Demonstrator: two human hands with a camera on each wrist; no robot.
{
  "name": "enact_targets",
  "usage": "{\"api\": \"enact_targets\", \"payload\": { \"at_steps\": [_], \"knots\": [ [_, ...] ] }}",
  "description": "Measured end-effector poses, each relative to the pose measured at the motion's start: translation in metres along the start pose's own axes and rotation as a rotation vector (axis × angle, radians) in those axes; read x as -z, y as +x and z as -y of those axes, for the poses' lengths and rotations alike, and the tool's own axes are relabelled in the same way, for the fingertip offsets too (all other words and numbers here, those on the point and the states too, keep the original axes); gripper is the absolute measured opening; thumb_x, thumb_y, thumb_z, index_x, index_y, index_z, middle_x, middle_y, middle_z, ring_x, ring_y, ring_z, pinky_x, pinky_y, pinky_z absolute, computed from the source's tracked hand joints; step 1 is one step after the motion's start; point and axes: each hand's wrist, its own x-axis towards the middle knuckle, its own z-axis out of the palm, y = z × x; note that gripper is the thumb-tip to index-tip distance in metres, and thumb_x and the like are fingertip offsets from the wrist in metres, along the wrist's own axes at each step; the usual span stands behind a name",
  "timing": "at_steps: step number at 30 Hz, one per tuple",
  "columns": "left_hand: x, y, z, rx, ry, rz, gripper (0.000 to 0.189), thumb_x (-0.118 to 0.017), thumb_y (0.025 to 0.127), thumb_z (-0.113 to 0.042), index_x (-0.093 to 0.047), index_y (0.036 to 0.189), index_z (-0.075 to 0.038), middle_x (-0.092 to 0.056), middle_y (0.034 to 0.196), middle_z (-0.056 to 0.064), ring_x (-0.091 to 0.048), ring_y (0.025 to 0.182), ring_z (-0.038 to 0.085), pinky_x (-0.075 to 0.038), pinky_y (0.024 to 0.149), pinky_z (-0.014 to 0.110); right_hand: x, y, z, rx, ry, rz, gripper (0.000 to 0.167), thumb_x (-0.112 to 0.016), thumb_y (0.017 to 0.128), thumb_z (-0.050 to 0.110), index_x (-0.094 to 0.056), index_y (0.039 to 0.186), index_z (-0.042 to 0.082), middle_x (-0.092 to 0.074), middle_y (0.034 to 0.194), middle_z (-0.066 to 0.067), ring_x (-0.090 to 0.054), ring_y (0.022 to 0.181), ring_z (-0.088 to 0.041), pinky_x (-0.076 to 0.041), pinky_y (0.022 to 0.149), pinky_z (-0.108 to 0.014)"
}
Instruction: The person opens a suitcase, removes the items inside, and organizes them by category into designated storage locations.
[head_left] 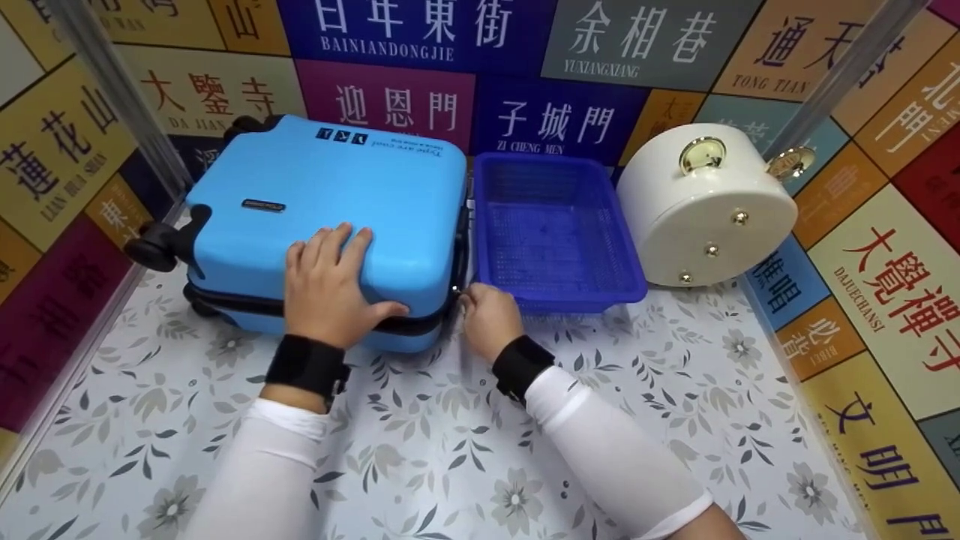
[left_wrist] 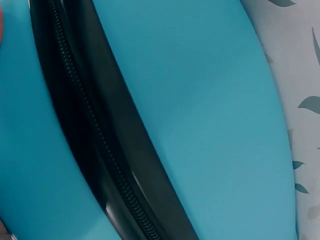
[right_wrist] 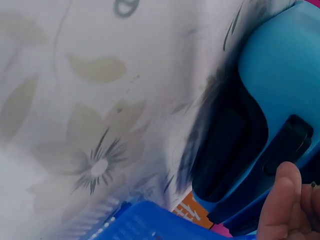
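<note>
A light blue hard-shell suitcase [head_left: 330, 180] lies flat on its side, with a black zipper [left_wrist: 95, 115] running around its middle. My left hand [head_left: 326, 281] rests on its top near the front edge, fingers stretched out and thumb reaching down toward the zipper band. At the suitcase's right front corner, my right hand [head_left: 491, 319] has its fingers curled and pinches the zipper pull; a small shiny bit of metal shows by the fingertips. The right wrist view shows the right thumb [right_wrist: 281, 200] beside the suitcase's black handle side, and the pull is mostly hidden.
A blue plastic basket [head_left: 634, 289] stands right beside the suitcase, close to the right hand. Farther right is a round white case [head_left: 697, 225] with gold fittings. Black wheels [head_left: 154, 247] stick out on the suitcase's left. Printed walls [head_left: 592, 45] enclose the floral-patterned surface [head_left: 517, 487].
</note>
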Motion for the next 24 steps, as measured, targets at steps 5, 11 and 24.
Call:
{"api": "enact_targets", "payload": {
  "at_steps": [5,11,24],
  "knots": [
    [0.002,0.001,-0.004,-0.005,-0.003,0.004,0.123,-0.090,0.062,-0.075,-0.046,0.161,-0.017,-0.046,0.165,0.016,-0.042,0.150,0.042,-0.028,0.124,0.063,0.004,-0.004,-0.001,0.046,-0.021,0.015,0.019,-0.060,0.106,0.009,-0.073,0.096,0.000,-0.078,0.096,-0.014,-0.074,0.089,-0.032,-0.061,0.082,-0.045],
    [0.002,0.005,-0.012,0.007,-0.014,0.011,0.123,-0.089,0.063,-0.076,-0.044,0.162,-0.017,-0.044,0.167,0.016,-0.039,0.152,0.041,-0.025,0.127,0.063,0.009,-0.013,-0.002,0.064,-0.034,0.027,0.017,-0.060,0.106,0.010,-0.072,0.095,0.003,-0.077,0.095,-0.013,-0.073,0.088,-0.031,-0.061,0.081,-0.044],
    [0.023,0.010,0.051,0.153,-0.092,0.106,0.131,-0.091,0.062,-0.075,-0.035,0.167,-0.020,-0.023,0.175,0.024,-0.018,0.161,0.052,-0.008,0.129,0.072,0.006,-0.023,0.000,0.043,-0.027,0.084,0.018,-0.060,0.107,0.013,-0.073,0.097,0.004,-0.078,0.096,-0.009,-0.073,0.087,-0.026,-0.060,0.082,-0.041]
  ]
}}
